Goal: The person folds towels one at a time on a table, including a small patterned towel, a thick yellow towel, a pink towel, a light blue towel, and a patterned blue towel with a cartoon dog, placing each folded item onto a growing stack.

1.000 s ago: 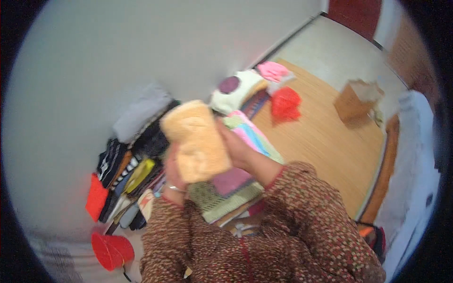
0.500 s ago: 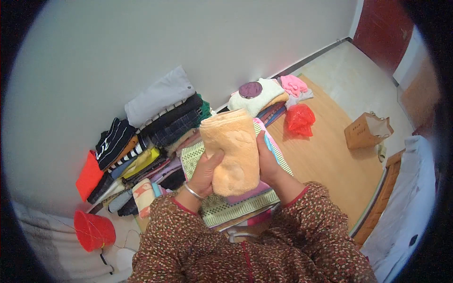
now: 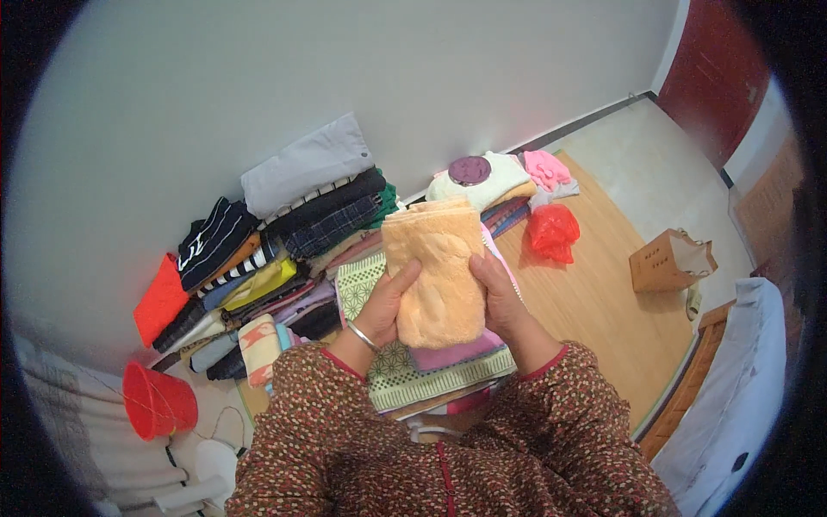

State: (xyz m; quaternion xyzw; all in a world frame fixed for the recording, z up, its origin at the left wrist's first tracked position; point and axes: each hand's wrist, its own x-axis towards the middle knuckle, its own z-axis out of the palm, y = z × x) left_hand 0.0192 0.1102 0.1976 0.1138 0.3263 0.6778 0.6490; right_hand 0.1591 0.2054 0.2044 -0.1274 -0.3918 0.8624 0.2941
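A folded, fluffy peach-coloured towel is held up between my two hands. My left hand, with a silver bangle at its wrist, grips the left side, its thumb on the front. My right hand grips the opposite side, also with its thumb in front; the other fingers of both hands are hidden behind the towel. Below it lies a stack of folded cloths, topped by a green-and-white patterned cloth and a pink piece.
Piles of folded clothes, with a grey garment on top, line the wall at left. A white towel stack, red plastic bag and paper bag stand farther right on the mat. A red bucket is lower left.
Both hands have shifted slightly right with the towel. My right thumb now lies on the towel's front rather than along its edge. The view has tilted a little.
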